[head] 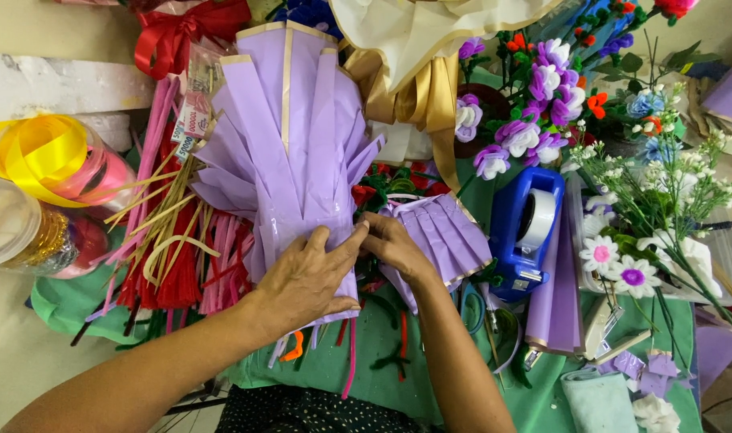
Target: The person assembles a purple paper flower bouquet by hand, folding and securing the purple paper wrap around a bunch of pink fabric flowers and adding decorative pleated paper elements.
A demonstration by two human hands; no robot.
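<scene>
Your left hand [306, 281] grips the gathered base of the pleated lilac paper fan [290, 136], fingers clamped around it above the green table [366, 369]. Your right hand [394, 244] pinches its edge beside a smaller pleated lilac piece [446, 232], near the blue tape dispenser [526, 232].

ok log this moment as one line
left hand: gripping pleated lilac wrap | right hand: pinching its gathered base | blue tape dispenser: right of the hands

The lilac pleated paper wrap [290, 136] with gold edges stands fanned open upward, just left of the blue tape dispenser [525, 232].
</scene>
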